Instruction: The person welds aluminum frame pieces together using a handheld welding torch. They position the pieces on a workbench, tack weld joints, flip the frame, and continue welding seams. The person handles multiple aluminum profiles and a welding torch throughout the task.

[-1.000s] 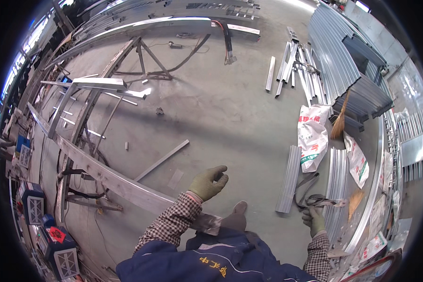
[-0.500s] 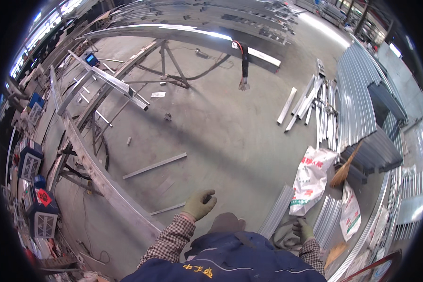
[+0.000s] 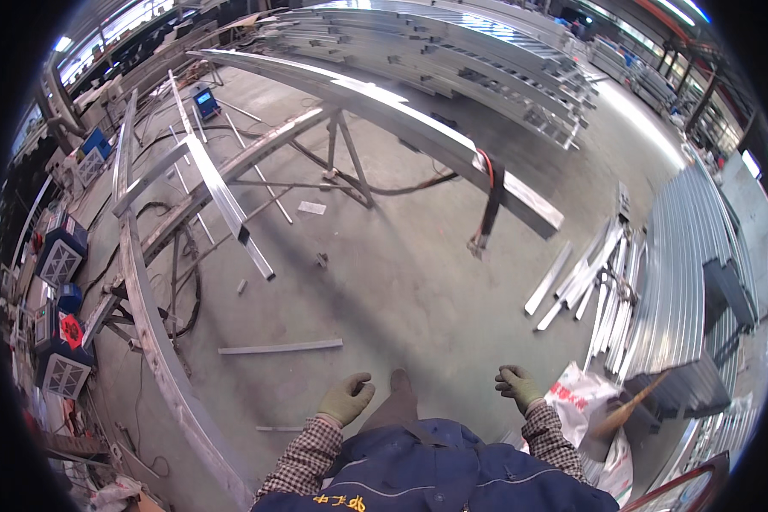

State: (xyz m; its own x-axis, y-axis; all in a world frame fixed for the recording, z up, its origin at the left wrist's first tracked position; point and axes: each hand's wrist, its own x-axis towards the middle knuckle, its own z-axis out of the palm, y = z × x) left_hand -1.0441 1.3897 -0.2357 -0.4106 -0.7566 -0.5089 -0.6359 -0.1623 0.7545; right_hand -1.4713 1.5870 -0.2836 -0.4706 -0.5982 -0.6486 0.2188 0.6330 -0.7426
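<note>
My left hand, in a green work glove, hangs in front of my body with loosely bent fingers, a gap by the thumb and nothing in its grasp. My right hand, gloved the same way, is held out at the right over the floor; its fingers are half curled and apart, with nothing visible in them. Between the hands my leg shows in mid-stride. On the floor ahead of the left hand lies a straight metal bar. A white woven sack is nearest to the right hand.
A long metal beam on a steel frame runs along the left. Ahead, a clamp on a cable hangs from another beam. Cut metal profiles, corrugated sheets and a broom lie at the right. Welding machines stand far left.
The view has moved forward: the sack and sheets now sit lower, and the beams ahead are closer. My right hand has swung forward and inward, away from the sack. A leg now shows.
</note>
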